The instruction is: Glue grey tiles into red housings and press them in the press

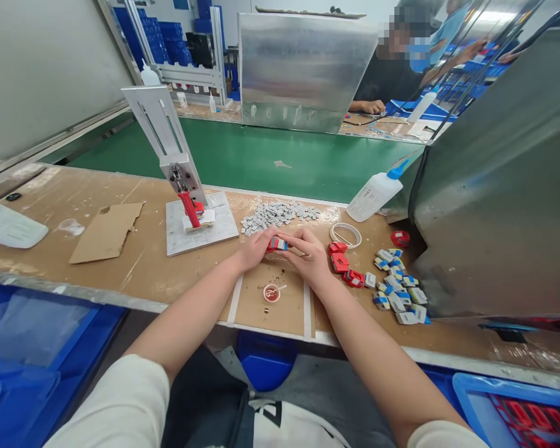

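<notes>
1. Head view, centre: we hold a small red and blue part (277, 244) between both hands just above the workbench (51, 205). Our left hand (257, 247) pinches it from 9 o'clock with curled fingers; our right hand (308, 254) closes on it from 3 o'clock, fingertips meeting over it. Held that way, the piece sits steady and close under our eyes.
2. At 6 o'clock of the hands lies a small cup of red paste (271, 292) with a stick in it, close enough to dip into without reaching.
3. At 12 o'clock a heap of small grey pieces (280, 214) lies loose, within a finger's stretch.
4. At 3 o'clock red clips (340, 258) lie just beside our right hand, and farther out a scatter of blue and white parts (399, 286); the two sorts are kept apart.
5. A tape ring (345, 234) and a squeeze bottle (376, 193) lie at 1 o'clock, the bottle tipped on its side.
6. At 10 o'clock stands a hand press (180, 171) with a red handle, on its plate, off to the left.
7. Beyond the green conveyor belt (261, 158), at 1 o'clock, another person's hand (368, 107) rests on a far bench.
</notes>
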`<action>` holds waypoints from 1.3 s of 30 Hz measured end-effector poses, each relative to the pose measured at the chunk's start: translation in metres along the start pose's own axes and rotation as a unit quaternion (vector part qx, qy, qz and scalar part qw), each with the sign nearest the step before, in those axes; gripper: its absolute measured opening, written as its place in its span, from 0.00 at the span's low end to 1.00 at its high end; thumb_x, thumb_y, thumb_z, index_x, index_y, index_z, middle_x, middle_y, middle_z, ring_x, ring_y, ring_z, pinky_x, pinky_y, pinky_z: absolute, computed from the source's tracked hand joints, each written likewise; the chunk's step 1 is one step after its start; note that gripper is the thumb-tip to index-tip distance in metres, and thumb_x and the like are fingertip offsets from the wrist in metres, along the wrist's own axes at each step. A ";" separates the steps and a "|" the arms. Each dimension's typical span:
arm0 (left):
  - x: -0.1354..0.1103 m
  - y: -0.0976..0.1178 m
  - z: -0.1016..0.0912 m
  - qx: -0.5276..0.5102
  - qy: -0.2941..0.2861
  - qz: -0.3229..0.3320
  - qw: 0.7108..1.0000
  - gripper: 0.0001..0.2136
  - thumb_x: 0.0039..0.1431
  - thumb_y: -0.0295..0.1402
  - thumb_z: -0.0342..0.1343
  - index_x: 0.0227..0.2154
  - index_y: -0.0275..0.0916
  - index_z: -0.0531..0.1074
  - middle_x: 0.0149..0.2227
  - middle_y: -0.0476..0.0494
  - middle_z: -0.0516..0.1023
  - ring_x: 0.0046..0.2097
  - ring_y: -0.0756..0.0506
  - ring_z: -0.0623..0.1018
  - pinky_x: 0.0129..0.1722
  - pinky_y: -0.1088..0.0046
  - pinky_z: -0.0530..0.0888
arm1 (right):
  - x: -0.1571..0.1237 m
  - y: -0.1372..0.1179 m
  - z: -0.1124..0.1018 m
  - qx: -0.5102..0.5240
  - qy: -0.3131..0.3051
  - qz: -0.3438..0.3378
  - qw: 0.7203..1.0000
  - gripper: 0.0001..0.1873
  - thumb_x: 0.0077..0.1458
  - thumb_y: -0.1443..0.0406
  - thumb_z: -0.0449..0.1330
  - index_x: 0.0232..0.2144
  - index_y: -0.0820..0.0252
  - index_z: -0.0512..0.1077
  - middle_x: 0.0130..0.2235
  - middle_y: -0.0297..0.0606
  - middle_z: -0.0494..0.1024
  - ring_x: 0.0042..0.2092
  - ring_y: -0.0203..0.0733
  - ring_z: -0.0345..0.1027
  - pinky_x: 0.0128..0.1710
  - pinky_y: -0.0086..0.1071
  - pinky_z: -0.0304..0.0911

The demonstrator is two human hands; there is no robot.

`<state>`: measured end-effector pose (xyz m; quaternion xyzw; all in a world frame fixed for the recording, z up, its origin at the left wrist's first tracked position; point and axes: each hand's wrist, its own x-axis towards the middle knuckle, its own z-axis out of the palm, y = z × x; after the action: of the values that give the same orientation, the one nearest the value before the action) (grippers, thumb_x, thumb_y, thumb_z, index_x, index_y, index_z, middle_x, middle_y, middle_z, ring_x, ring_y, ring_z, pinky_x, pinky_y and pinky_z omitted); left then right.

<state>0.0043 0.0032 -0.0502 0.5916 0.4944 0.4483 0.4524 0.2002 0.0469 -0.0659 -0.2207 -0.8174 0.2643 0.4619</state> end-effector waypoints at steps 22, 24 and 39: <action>-0.132 0.094 0.009 0.377 0.056 0.194 0.904 0.28 0.73 0.47 0.49 0.71 0.44 0.57 0.60 0.30 0.77 0.57 0.32 0.80 0.52 0.57 0.76 | -0.023 -0.121 -0.013 -0.157 -0.056 -0.097 0.981 0.42 0.68 0.63 0.60 0.77 0.51 0.48 0.54 0.51 0.76 0.48 0.53 0.76 0.46 0.45 0.78; -0.141 0.097 0.004 0.433 0.040 0.235 0.869 0.27 0.76 0.44 0.46 0.72 0.44 0.52 0.58 0.32 0.79 0.56 0.35 0.82 0.51 0.60 0.77 | -0.022 -0.126 -0.023 -0.191 -0.063 -0.137 0.970 0.39 0.68 0.60 0.61 0.75 0.55 0.53 0.52 0.51 0.78 0.49 0.54 0.76 0.46 0.46 0.77; -0.149 0.127 -0.027 0.657 -0.037 0.394 0.642 0.25 0.74 0.56 0.45 0.31 0.39 0.69 0.27 0.47 0.71 0.27 0.46 0.72 0.27 0.66 0.65 | -0.008 -0.147 -0.040 -0.237 -0.230 -0.275 0.903 0.27 0.74 0.47 0.50 0.45 0.65 0.75 0.39 0.47 0.79 0.38 0.47 0.71 0.38 0.39 0.64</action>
<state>-0.0156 -0.1544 0.0672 0.8881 0.3625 0.1196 -0.2562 0.2218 -0.0612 0.0400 -0.0236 -0.9675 -0.0312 0.2498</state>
